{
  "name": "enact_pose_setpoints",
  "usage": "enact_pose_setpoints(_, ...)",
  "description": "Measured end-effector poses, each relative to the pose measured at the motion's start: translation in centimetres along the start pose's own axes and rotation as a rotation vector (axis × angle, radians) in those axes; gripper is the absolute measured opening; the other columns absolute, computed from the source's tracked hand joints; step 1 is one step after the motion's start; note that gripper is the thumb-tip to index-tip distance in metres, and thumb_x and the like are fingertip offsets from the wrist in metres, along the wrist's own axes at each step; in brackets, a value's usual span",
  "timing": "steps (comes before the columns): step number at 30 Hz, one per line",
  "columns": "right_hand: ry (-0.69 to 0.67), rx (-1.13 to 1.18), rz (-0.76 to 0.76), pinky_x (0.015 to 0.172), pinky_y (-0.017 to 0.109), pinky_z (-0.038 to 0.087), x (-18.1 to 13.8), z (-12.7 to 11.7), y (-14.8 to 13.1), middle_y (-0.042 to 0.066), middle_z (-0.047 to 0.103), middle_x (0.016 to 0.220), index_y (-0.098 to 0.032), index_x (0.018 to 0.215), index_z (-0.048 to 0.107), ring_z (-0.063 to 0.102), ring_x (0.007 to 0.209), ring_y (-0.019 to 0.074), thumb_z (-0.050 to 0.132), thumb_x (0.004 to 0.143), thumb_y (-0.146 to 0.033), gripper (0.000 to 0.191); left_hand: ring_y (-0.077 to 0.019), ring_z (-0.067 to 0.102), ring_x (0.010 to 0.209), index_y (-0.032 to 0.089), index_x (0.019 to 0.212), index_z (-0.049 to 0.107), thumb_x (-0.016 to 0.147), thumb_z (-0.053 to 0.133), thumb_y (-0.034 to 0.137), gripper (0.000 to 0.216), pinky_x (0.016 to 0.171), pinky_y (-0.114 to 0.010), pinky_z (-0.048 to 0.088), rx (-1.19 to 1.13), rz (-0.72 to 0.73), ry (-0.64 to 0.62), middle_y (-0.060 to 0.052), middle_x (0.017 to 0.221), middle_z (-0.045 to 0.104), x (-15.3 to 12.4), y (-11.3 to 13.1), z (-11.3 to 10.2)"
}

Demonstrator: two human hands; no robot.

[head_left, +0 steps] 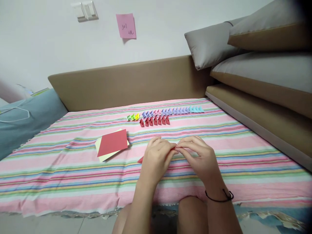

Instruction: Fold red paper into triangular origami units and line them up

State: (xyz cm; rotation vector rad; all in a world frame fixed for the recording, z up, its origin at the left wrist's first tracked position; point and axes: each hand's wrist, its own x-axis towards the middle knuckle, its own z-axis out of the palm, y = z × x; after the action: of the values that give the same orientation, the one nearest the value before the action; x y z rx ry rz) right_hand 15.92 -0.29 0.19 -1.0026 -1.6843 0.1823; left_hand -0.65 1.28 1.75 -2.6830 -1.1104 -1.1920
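Observation:
My left hand [158, 153] and my right hand [197, 152] meet over the striped cloth, fingertips pinched together. A small sliver of red folded paper [175, 147] shows between them; most of it is hidden by the fingers. From behind my left hand pokes the corner of a red paper piece [140, 160]; whether it joins the held piece I cannot tell. Beyond my hands, a row of small dark red folded paper pieces [155, 121] stands on the cloth. Behind it runs a longer row of purple, pink and blue ones [170, 111], with green and yellow pieces [133, 117] at its left.
To the left lies a red paper sheet [113, 143] over pale yellow paper [104, 158]. The striped cloth [60, 156] covers the surface. A brown padded board [131, 83] borders the back; stacked cushions [263, 70] rise at right. A pink note [126, 26] hangs on the wall.

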Motion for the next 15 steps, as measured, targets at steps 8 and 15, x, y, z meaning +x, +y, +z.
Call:
enact_pose_setpoints(8,0.226,-0.008,0.185,0.073,0.031,0.047,-0.9,-2.0,1.1,0.002,0.067,0.079,-0.021,0.075,0.069,0.062,0.078,0.0175,0.064,0.079,-0.016,0.008,-0.0164,0.061,0.07,0.021,0.075,0.066,0.081,0.061,0.025,0.009,0.073,-0.032,0.046,0.097,-0.115,0.12,-0.002,0.072,0.069,-1.7,-3.5,-3.2)
enact_pose_setpoints(15,0.28,-0.101,0.203,0.074,0.029,0.047,-0.9,-2.7,1.2,0.002,0.067,0.082,-0.02,0.079,0.068,0.061,0.079,0.0167,0.063,0.078,-0.017,0.006,-0.0205,0.06,0.083,0.018,0.087,0.064,0.083,0.057,0.022,0.009,0.075,-0.034,0.047,0.301,-0.282,0.497,-0.006,0.084,0.069,-1.9,-3.3,-3.8)
